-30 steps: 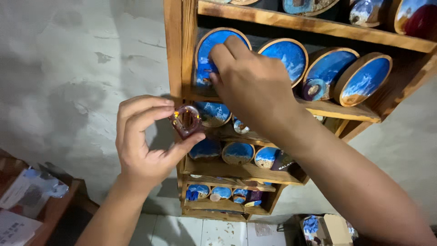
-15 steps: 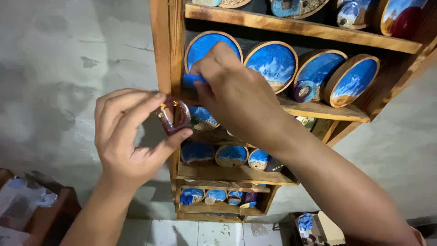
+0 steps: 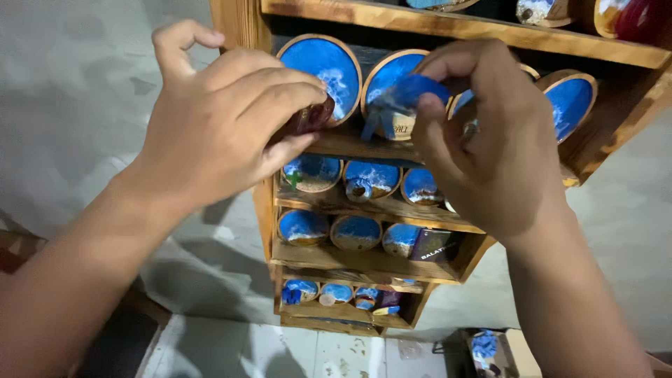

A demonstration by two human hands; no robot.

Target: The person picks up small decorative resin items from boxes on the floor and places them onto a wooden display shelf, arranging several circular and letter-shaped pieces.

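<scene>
The left hand [image 3: 224, 126] pinches a small dark red piece [image 3: 308, 117] between thumb and fingertips, holding it against the front of a wooden shelf rack [image 3: 241, 21], just beside a round blue disc with a wooden rim [image 3: 323, 66]. The right hand [image 3: 490, 140] grips a small blue piece [image 3: 406, 98] in thumb and fingers, in front of a second blue disc [image 3: 388, 73]. Below, lower shelves carry rows of smaller blue round pieces [image 3: 357, 231]. Behind the rack stands a grey wall [image 3: 70, 91].

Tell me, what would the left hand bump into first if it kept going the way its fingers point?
Probably the big round blue disc on the wooden shelf; the left hand holds a small dark red piece just before it.
</scene>
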